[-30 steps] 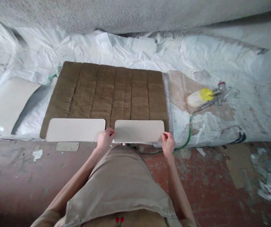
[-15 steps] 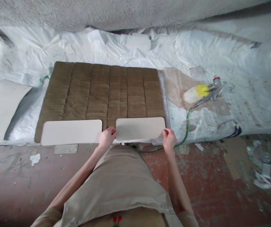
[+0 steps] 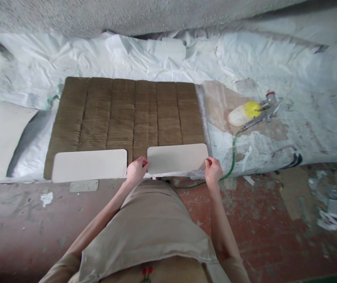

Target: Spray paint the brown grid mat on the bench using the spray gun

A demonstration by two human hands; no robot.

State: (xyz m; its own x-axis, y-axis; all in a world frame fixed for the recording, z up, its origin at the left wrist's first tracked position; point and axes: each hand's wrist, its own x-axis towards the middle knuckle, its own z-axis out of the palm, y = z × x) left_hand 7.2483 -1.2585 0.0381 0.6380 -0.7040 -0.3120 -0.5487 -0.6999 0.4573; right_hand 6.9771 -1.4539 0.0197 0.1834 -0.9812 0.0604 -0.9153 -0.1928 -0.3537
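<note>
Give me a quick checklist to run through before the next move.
1. Left hand pinching the right panel at its left end: ok.
2. Right hand pinching its right end: ok.
3. Panel held apart from the left panel: ok, a strip of brown ribbed pad shows between them.
4. Held panel flat on the pad: cannot tell, underside hidden.
5. Spray gun away from both hands: ok, lying off to the right.
6. Green hose clear of the wrist: cannot tell, it passes behind it in this view.

Your one view looks from your head, forward and steeply down past your beige apron (image 3: 147, 224). It is near enough to frame your left hand (image 3: 137, 171) and right hand (image 3: 213, 171) mid-view, yet wide, spanning reddish floor (image 3: 18, 224) near and white plastic sheeting (image 3: 145, 65) far.
</note>
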